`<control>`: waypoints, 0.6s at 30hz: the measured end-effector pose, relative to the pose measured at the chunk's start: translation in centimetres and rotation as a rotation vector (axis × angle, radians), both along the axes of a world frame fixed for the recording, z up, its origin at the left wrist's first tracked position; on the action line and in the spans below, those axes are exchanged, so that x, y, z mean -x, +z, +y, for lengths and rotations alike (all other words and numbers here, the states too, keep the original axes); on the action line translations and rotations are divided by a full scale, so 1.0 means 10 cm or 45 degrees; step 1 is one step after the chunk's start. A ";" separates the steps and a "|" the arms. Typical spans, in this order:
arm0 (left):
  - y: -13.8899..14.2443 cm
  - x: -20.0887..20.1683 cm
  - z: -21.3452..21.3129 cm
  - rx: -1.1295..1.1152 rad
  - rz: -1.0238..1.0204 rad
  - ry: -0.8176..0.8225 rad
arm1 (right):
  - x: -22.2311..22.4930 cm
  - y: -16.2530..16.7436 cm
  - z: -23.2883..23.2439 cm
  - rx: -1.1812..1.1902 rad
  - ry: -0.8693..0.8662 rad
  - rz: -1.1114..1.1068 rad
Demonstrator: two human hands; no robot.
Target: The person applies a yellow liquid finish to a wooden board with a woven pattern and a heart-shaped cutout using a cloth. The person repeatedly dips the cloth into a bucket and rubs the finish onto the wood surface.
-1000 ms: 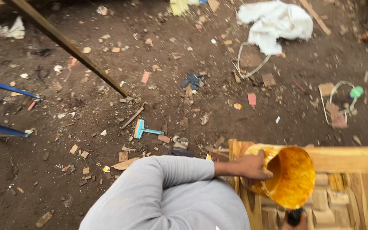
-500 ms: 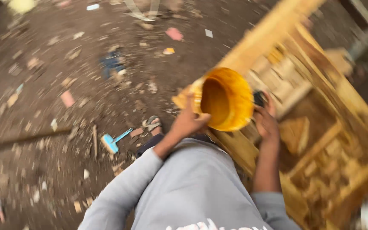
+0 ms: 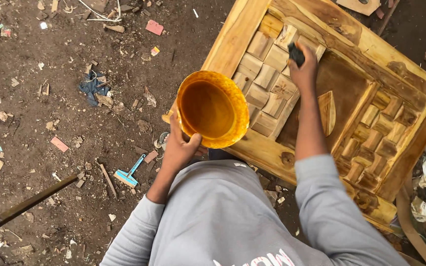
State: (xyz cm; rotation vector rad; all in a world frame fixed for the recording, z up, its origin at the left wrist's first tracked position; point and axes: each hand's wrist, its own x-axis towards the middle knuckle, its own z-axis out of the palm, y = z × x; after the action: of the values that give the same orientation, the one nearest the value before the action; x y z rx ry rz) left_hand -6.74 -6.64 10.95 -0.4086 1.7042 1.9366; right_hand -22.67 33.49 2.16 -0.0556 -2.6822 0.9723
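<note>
Head view: the left hand (image 3: 176,150) is gripping a yellow bowl (image 3: 212,109) by its rim, holding it just beside the door (image 3: 331,29). The right hand (image 3: 302,69) is pinching a dark pad (image 3: 296,53), pressing it on carved blocks (image 3: 267,83). Much of the wood is looking glossy already; patches beyond the pad seem duller.

One head-worn view looks steeply down, close over the carved wooden door (image 3: 351,83).

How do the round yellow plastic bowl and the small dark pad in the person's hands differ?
The round yellow plastic bowl is large, bright and open, gripped at its rim by the left hand; the small dark pad is tiny, almost black, and mostly wrapped by the right hand. The bowl hangs beside the carved wooden door; the pad presses onto it.
</note>
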 end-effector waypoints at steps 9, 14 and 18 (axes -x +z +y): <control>0.05 0.27 0.28 -0.019 -0.021 0.095 | 0.96 -0.02 0.31 -0.713 0.346 -0.194; -0.09 0.36 0.36 0.117 -0.109 0.122 | 1.35 -0.15 0.44 -0.527 0.181 -0.322; -0.26 0.39 0.41 0.443 0.353 0.002 | 1.39 -0.25 0.38 -0.635 0.132 -0.067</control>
State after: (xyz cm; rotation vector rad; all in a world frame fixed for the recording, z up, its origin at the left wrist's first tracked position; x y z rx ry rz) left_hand -10.64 -2.50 8.31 -0.2732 2.2320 1.7612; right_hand -36.57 37.24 -0.34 0.1647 -2.9162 0.3065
